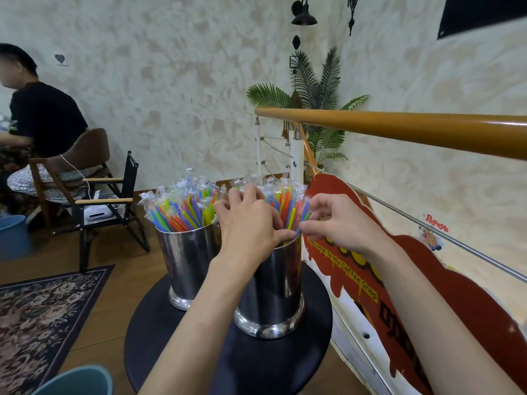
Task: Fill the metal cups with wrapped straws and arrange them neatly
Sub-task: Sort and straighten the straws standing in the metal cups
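Crowding both hands over one rim is where this could slip. The left hand (pixel 251 220) lies across the top of the near metal cup (pixel 271 289), fingers curled into the wrapped straws (pixel 288 206), and its grip looks closed loosely about a bunch of them, though how many it holds I cannot tell. The right hand (pixel 333 223), at the cup's 3 o'clock side, pinches thumb and fingertips on what seems a single blue straw at the rim.

A sideways tug from either hand could, I judge, tip this tall, narrow cup, since it stands close to the 3 o'clock edge of the round dark worktop (pixel 182 332), just beside the red sign board (pixel 427 280). Straws pulled too hard might also spill out or have their thin wrappers torn, and a swinging elbow could knock the neighbour.

That far metal cup (pixel 185 266), at 10 o'clock from the near one and almost touching it, is packed full with straws (pixel 182 209) in blue, green, yellow, orange and red, fanned outward with clear wrapper tips above. The near cup is likewise filled, its straws standing more upright, so what remains looks mostly like tidying.
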A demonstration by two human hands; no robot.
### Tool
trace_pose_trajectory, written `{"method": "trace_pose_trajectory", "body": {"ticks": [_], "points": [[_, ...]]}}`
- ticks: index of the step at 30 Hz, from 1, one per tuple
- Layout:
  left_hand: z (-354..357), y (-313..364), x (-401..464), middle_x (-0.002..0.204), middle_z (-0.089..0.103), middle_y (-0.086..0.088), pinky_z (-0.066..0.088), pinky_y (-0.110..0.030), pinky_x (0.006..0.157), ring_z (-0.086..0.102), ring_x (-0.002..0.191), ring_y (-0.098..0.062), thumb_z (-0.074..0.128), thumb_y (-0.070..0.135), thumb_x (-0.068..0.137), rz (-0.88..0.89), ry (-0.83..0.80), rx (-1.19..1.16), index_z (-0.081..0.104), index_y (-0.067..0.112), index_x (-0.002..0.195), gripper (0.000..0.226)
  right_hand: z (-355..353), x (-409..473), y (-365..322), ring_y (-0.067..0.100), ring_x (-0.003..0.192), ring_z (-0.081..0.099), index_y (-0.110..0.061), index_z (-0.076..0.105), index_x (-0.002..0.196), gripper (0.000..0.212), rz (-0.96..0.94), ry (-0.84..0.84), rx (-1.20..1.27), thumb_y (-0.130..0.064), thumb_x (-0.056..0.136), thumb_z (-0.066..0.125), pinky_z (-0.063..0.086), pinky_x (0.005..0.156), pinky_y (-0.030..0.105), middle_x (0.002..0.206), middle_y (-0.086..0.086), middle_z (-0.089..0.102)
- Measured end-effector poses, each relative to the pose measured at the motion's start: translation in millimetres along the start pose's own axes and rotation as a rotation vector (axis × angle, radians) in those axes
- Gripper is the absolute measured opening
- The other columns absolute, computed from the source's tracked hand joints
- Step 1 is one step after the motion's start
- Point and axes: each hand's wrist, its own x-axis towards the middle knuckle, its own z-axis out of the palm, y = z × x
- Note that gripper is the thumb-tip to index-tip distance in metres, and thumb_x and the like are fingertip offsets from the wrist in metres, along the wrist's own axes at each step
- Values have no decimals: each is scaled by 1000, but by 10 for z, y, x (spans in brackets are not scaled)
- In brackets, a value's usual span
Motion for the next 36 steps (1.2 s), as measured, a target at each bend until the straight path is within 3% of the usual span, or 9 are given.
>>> {"method": "trace_pose_trajectory", "body": {"ticks": [7, 11, 16, 23, 27, 29, 31, 33, 36], "points": [[5, 37, -23, 128, 41, 7, 22, -44, 95, 31, 122, -24, 72, 65, 80, 8, -6, 37, 78, 41, 91, 27, 50, -25, -36, 7, 65, 68, -24, 66, 85, 25, -36, 23, 6, -25, 76, 89, 52, 58, 17, 75, -2, 68], [26, 31, -16, 127, 41, 7, 22, -43, 94, 32, 122, -24, 73, 58, 82, -6, -6, 35, 77, 37, 86, 22, 84, -17, -24, 5, 66, 70, -23, 64, 92, 30, -18, 63, 22, -25, 75, 89, 50, 62, 19, 72, -2, 72], [36, -45, -18, 113, 46, 8, 13, -37, 84, 37, 112, -21, 66, 46, 80, -25, 90, -95, 63, 30, 78, 16, 69, -33, -32, 9, 74, 74, -18, 65, 98, 29, -2, 63, 74, -17, 78, 86, 51, 66, 18, 78, -3, 77], [-47, -178, -55, 98, 52, 9, 16, -33, 81, 48, 97, -19, 64, 36, 82, -13, 230, -154, 47, 27, 92, 22, 49, -50, -57, 5, 73, 73, -15, 67, 99, 22, -8, 16, 160, -6, 84, 79, 51, 67, 16, 77, -1, 77], [-76, -266, -82, 107, 56, 8, 18, -31, 83, 56, 105, -21, 71, 27, 83, -5, 241, -213, 51, 23, 121, 43, 49, -48, -64, 6, 75, 73, -17, 66, 101, 22, -8, 20, 168, -8, 85, 79, 52, 69, 18, 78, 0, 77], [-78, -296, -101, 117, 57, 1, 25, -35, 86, 54, 108, -24, 75, 24, 82, -5, 242, -174, 37, 21, 148, 76, 69, -46, -72, 6, 76, 73, -18, 65, 101, 24, -7, 35, 165, -11, 84, 80, 52, 72, 23, 79, -2, 77], [-86, -310, -120, 127, 52, -6, 30, -39, 89, 49, 114, -27, 79, 23, 79, 7, 244, -85, 22, 21, 159, 98, 95, -41, -74, 5, 77, 73, -17, 63, 100, 26, -11, 65, 125, -15, 82, 83, 51, 74, 25, 78, -4, 77], [-91, -315, -116, 136, 44, -8, 32, -41, 94, 43, 122, -29, 82, 23, 77, 14, 231, -7, 21, 26, 159, 102, 125, -38, -76, 4, 78, 73, -18, 64, 98, 27, -24, 87, 57, -20, 80, 85, 52, 77, 26, 78, -6, 77], [-75, -303, -94, 148, 35, -6, 29, -44, 98, 35, 131, -30, 83, 28, 75, 40, 196, 28, 45, 33, 148, 82, 178, -46, -81, 5, 76, 72, -20, 67, 93, 24, -44, 91, 5, -23, 79, 86, 52, 77, 25, 76, -6, 76]]}}
